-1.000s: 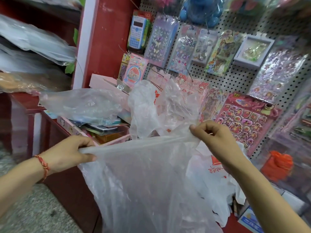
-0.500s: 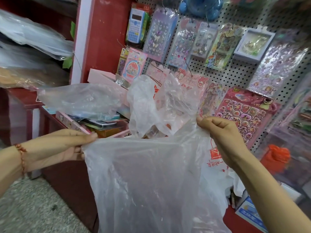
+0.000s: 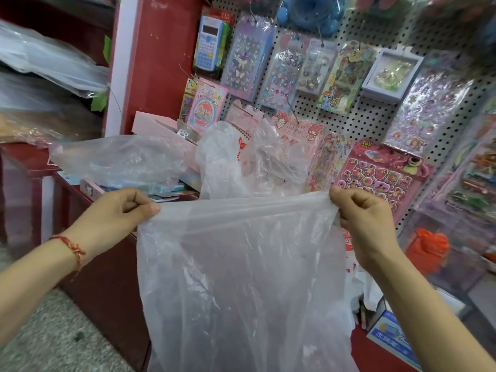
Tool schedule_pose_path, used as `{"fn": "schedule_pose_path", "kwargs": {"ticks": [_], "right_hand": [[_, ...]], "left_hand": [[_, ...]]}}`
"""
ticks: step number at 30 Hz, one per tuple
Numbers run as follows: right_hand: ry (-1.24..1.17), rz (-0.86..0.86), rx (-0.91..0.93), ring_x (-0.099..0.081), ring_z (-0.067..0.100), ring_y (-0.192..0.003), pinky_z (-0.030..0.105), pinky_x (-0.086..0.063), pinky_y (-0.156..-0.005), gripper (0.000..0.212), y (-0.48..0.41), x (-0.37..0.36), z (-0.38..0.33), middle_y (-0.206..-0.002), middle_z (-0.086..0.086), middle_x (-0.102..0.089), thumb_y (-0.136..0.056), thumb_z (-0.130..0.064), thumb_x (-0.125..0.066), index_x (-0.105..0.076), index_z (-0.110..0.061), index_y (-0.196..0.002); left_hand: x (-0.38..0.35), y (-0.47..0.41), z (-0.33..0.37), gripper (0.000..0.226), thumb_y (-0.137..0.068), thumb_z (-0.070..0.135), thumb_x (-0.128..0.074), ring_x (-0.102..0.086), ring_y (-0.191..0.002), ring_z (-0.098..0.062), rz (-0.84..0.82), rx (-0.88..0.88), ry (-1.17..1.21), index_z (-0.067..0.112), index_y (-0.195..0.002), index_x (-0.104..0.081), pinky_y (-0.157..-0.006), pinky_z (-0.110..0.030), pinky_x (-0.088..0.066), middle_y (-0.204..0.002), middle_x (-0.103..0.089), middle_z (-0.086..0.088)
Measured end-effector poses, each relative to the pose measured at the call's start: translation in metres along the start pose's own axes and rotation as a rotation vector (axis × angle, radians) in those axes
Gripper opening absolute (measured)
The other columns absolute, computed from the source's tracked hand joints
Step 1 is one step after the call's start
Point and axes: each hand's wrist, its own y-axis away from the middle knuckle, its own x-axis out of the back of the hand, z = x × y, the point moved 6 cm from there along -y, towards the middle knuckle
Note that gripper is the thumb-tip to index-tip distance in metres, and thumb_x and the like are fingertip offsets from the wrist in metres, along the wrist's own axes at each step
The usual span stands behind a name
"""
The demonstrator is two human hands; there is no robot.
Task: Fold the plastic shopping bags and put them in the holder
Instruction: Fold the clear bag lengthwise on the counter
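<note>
Both hands hold a clear plastic bag (image 3: 241, 277) up in the air before the red worktop (image 3: 107, 285), its top edge stretched level between them. The left hand (image 3: 115, 216) pinches the left corner with curled fingers; the right hand (image 3: 367, 221) grips the bunched right corner. More loose bags (image 3: 120, 159) lie heaped on the worktop behind.

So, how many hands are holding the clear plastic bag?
2. The left hand pinches the bag at its top left corner; the right hand grips the top right corner.
</note>
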Motion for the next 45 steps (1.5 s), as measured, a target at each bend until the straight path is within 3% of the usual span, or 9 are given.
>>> {"fn": "schedule_pose_path", "kwargs": {"ticks": [4, 8, 11, 15, 24, 30, 37, 40, 45], "right_hand": [[0.066, 0.128, 0.092, -0.047, 0.019, -0.058, 0.031, -0.042, -0.058, 0.022, 0.008, 0.000, 0.001, -0.059, 0.006, -0.056, -0.087, -0.015, -0.064, -0.065, -0.008, -0.066], [0.079, -0.174, 0.002, -0.048, 0.005, -0.051, 0.020, -0.042, -0.046, 0.017, 0.024, -0.029, 0.013, -0.057, -0.005, -0.058, -0.085, -0.009, -0.065, -0.067, -0.010, -0.068], [0.094, -0.386, -0.007, -0.049, 0.005, -0.054, 0.017, -0.041, -0.050, 0.014, 0.048, -0.056, 0.018, -0.064, -0.003, -0.061, -0.085, -0.009, -0.064, -0.070, -0.009, -0.071], [0.053, -0.521, 0.014, -0.050, 0.001, -0.057, 0.014, -0.040, -0.056, 0.018, 0.071, -0.084, 0.022, -0.064, -0.008, -0.062, -0.087, -0.012, -0.062, -0.070, -0.014, -0.071], [-0.053, -0.643, -0.112, -0.062, 0.008, -0.079, 0.020, -0.049, -0.075, 0.013, 0.071, -0.089, 0.063, -0.092, 0.006, -0.069, -0.086, -0.022, -0.058, -0.070, -0.015, -0.087], [-0.044, -0.721, -0.161, -0.059, 0.002, -0.063, 0.012, -0.046, -0.064, 0.018, 0.078, -0.089, 0.086, -0.067, -0.006, -0.065, -0.077, 0.007, -0.069, -0.064, -0.009, -0.072], [0.033, -0.477, -0.163, -0.048, 0.001, -0.054, 0.006, -0.039, -0.052, 0.019, 0.064, -0.064, 0.096, -0.062, -0.009, -0.061, -0.080, 0.006, -0.067, -0.063, -0.011, -0.075], [0.173, -0.540, -0.354, -0.054, 0.011, -0.058, 0.013, -0.044, -0.052, 0.008, 0.062, -0.042, 0.117, -0.066, -0.001, -0.065, -0.081, -0.008, -0.070, -0.064, -0.008, -0.085], [0.381, -1.038, -0.835, -0.068, 0.021, -0.072, 0.031, -0.057, -0.069, 0.073, 0.117, -0.033, 0.149, -0.087, 0.017, -0.072, -0.085, -0.064, -0.036, -0.069, 0.001, -0.087]], "left_hand": [[-0.003, 0.000, 0.009, 0.015, -0.084, 0.009, -0.065, -0.056, -0.058, -0.008, -0.014, -0.048, -0.274, 0.010, -0.071, -0.059, -0.054, -0.010, -0.040, -0.064, -0.062, 0.000], [-0.017, 0.008, 0.001, 0.024, -0.086, 0.010, -0.063, -0.055, -0.081, -0.012, -0.244, 0.072, -0.634, 0.025, -0.070, -0.052, -0.061, -0.009, -0.038, -0.076, -0.058, 0.009], [-0.051, 0.018, 0.029, 0.011, -0.089, 0.030, -0.059, -0.060, -0.088, -0.005, -0.292, -0.044, -0.356, 0.022, -0.086, -0.066, -0.081, -0.018, -0.044, -0.092, -0.067, 0.010], [-0.105, 0.036, 0.052, 0.017, -0.088, 0.034, -0.063, -0.055, -0.070, 0.004, -0.513, -0.098, -0.094, 0.023, -0.077, -0.068, -0.070, -0.015, -0.043, -0.073, -0.064, 0.013], [-0.108, 0.032, 0.016, 0.019, -0.082, 0.022, -0.071, -0.052, -0.068, -0.011, -0.422, 0.043, -0.007, 0.005, -0.077, -0.062, -0.066, -0.020, -0.039, -0.071, -0.060, -0.003], [-0.112, 0.032, 0.016, 0.014, -0.086, 0.010, -0.063, -0.053, -0.057, 0.006, -0.322, 0.014, 0.014, 0.015, -0.073, -0.064, -0.060, -0.009, -0.041, -0.059, -0.063, 0.014], [-0.090, 0.011, 0.004, 0.019, -0.088, 0.010, -0.061, -0.050, -0.052, 0.007, -0.140, 0.040, -0.054, 0.017, -0.071, -0.059, -0.056, -0.008, -0.040, -0.061, -0.059, 0.012], [-0.057, -0.005, -0.007, 0.018, -0.090, 0.018, -0.059, -0.046, -0.056, -0.005, 0.014, 0.143, 0.041, 0.020, -0.072, -0.060, -0.061, -0.023, -0.038, -0.055, -0.056, 0.015], [-0.015, -0.017, -0.010, 0.014, -0.091, 0.026, -0.058, -0.051, -0.077, -0.022, 0.161, 0.173, 0.115, 0.023, -0.077, -0.059, -0.076, -0.037, -0.042, -0.078, -0.056, -0.003]]}}
